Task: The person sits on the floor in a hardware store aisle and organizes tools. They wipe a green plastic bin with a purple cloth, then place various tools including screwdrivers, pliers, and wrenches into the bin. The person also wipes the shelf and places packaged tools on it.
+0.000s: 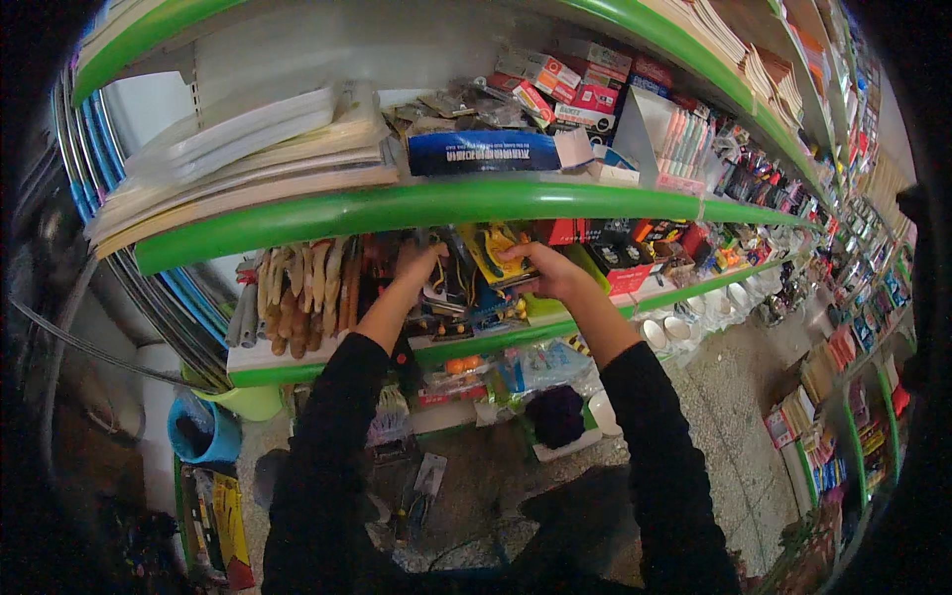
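Both my arms reach into the middle shelf, under the green edge of the shelf above. My right hand (547, 268) grips the right side of a yellow carded package (484, 256), its thumb on top; the tool on the card is too small to name. My left hand (416, 266) is closed among dark packages to the left, and what its fingers hold is partly hidden. Between and below my hands lie several black-and-yellow packaged tools (448, 297). Left of my left hand stand brown wooden handles (309, 288), bunched together.
The green shelf edge (476, 203) runs just above my hands. Stacked paper sheets (268, 164) and a blue box (484, 153) lie on the upper shelf. White cups (666, 330) stand at the lower right. A blue bucket (204, 428) is on the floor at left.
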A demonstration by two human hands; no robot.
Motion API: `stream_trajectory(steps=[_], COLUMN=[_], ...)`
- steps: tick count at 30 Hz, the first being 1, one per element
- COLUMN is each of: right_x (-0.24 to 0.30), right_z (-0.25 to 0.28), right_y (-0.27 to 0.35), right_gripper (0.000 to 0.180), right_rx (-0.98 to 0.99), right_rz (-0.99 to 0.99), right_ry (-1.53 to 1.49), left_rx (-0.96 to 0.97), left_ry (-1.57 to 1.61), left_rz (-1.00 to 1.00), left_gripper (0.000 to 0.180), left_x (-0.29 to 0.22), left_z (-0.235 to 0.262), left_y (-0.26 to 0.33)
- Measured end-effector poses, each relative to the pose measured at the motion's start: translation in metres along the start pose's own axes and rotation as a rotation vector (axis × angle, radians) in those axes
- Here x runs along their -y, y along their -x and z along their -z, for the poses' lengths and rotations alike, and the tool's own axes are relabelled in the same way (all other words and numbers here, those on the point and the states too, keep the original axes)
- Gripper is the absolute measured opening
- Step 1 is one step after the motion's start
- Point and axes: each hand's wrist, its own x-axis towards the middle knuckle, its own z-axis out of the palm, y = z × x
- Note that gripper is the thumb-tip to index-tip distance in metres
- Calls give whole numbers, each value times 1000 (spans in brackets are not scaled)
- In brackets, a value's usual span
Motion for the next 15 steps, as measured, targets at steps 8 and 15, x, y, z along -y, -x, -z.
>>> stream_trajectory(steps=[8,15], right_x=[-17,-29], right_z=[9,21], right_y=[-85,-121], right_gripper=[49,48], right_rx=[-271,-328], right_rz=[212,471], right_ry=[393,715], left_rx=[-210,-57], left_ry=[-683,-610], left_rz=[-265,-391], left_gripper=[76,63], left_x=[82,57], left_z=[-8,-14], left_y=[-84,-58])
